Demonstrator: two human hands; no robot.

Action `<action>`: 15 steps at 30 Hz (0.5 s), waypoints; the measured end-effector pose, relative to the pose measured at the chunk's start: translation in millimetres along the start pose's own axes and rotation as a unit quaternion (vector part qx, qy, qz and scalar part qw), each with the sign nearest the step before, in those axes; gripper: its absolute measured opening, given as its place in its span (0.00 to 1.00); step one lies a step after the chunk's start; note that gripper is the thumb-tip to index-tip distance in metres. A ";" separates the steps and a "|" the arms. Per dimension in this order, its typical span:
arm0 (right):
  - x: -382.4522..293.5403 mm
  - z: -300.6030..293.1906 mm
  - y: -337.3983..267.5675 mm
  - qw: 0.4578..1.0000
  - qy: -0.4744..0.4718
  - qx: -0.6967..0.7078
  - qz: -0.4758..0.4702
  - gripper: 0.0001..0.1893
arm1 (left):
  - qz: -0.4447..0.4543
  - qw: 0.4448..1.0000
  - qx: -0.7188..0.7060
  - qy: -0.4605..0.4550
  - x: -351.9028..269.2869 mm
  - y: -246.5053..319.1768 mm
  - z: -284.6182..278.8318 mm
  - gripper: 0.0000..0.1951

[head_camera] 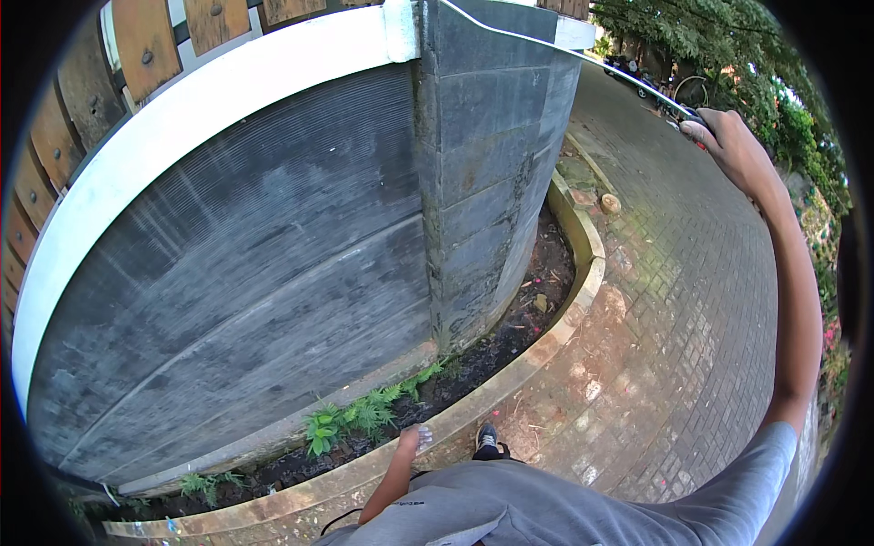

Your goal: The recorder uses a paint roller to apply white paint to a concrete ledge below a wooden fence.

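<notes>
My right hand (724,140) is raised at the upper right, closed around the dark grip of a long thin metal rod (580,54). The rod slants up to the left past the top of a grey pillar (491,130) and bends near the picture's top edge; its far end is out of view. Down by my body, my left hand (413,438) hangs over the rim of a low planter (491,382) and appears to hold nothing. Whitish smears mark its fingers. A white-painted coping band (205,112) tops the dark grey wall (259,252) before me.
Wooden fence slats (143,48) rise above the coping. Ferns (372,413) grow in the planter's soil along the wall foot. My shoe (486,437) rests on the paved ground (683,321). Motorcycles (631,72) and trees (689,34) stand farther off.
</notes>
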State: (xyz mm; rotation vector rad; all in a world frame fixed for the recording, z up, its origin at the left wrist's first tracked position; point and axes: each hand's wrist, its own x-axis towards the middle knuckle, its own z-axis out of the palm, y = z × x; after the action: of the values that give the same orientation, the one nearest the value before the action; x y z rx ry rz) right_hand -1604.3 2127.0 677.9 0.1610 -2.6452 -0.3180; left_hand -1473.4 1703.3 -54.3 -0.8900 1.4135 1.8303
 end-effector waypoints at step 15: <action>-19.2 15.7 -27.3 1.000 0.000 0.004 0.008 0.25 | 0.014 1.000 -0.018 0.015 -6.6 3.4 -21.4 0.18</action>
State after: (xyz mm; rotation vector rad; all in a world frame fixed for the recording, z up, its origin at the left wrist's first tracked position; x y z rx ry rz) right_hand -1593.1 2106.9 649.1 0.1419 -2.6473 -0.3027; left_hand -1469.9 1681.1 -51.1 -0.9241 1.4223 1.8771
